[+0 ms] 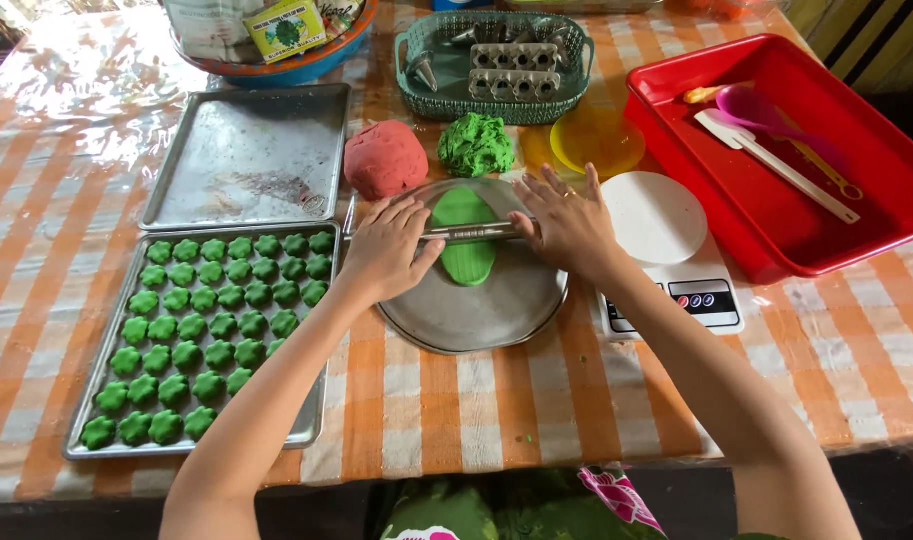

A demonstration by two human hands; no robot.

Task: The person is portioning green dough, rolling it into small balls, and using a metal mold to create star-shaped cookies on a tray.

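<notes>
I see both palms down on roller (473,234): left hand (384,250) curled over it, right hand (566,222) flat, fingers spread; green dough (464,262) beneath, seemingly pressed.
</notes>
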